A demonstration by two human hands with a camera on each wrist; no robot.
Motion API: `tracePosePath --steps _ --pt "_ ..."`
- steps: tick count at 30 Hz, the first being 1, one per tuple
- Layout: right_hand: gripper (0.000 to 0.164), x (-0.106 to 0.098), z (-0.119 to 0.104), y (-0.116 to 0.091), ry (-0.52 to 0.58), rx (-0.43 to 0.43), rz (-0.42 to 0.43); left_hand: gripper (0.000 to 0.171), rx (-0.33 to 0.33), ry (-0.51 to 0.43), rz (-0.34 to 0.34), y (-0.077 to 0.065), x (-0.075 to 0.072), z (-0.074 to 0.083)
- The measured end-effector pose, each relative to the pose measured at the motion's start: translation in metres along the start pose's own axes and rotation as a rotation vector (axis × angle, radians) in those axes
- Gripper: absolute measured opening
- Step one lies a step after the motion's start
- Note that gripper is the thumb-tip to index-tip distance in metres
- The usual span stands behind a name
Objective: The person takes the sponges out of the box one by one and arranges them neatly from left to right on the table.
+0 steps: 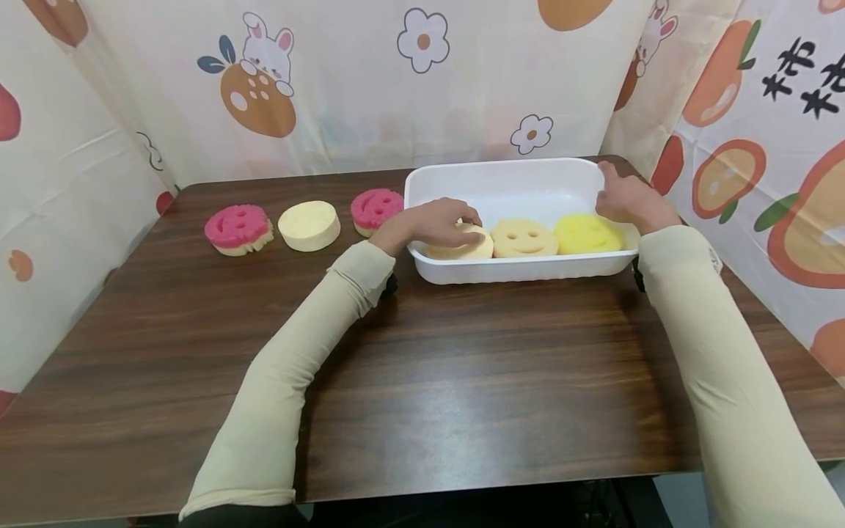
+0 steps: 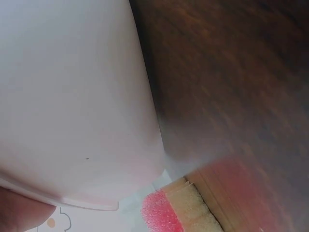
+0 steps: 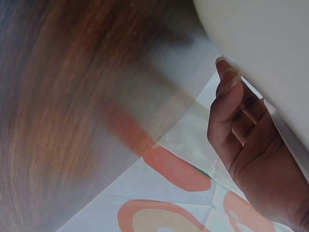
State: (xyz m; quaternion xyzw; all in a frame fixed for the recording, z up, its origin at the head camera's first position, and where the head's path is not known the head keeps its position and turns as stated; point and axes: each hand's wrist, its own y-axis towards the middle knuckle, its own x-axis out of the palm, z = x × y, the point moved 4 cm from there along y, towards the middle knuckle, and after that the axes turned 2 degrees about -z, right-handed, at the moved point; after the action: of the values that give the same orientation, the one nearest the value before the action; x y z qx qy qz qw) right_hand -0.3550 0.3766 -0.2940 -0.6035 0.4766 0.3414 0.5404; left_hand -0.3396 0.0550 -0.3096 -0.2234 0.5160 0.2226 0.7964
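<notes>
"Printed curtains (image 1: 356, 81) surround the dark wooden table (image 1: 462, 352). Where's the white tray (image 1: 521, 270)?"

"Between one and two o'clock from the table's middle. Take the tray itself as the clock now."

"Then the left hand (image 1: 432, 221)?"

"Nine o'clock. Its bent fingers and thumb hold a cream sponge (image 1: 457, 252), which is inside the tray at eight. The left wrist view doesn't show that grip."

"And the right hand (image 1: 630, 199)?"

"Three o'clock, bent fingers gripping the tray's end."

"What else is inside?"

"A smiling sponge (image 1: 525, 245) at six, just beside the cream one, and a yellow sponge (image 1: 587, 233) near four."

"Outside it?"

"All toward nine, on the table: a pink-topped sponge (image 1: 375, 208) just beside the tray, then a plain round sponge (image 1: 309, 224), then, farthest out, a second pink-topped sponge (image 1: 239, 224) with a pale base."
</notes>
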Motion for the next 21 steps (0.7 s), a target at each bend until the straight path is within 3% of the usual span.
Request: tracePosePath --steps 13,21 --pt "0.079 -0.0006 -0.0012 -0.002 0.016 0.002 -0.005 0.038 0.026 -0.037 0.047 -0.0029 -0.0025 0.0045" --pt "0.077 0.0006 -0.0016 -0.002 0.004 0.012 0.006 0.037 0.038 -0.045 0.041 -0.0032 -0.0017 0.004"
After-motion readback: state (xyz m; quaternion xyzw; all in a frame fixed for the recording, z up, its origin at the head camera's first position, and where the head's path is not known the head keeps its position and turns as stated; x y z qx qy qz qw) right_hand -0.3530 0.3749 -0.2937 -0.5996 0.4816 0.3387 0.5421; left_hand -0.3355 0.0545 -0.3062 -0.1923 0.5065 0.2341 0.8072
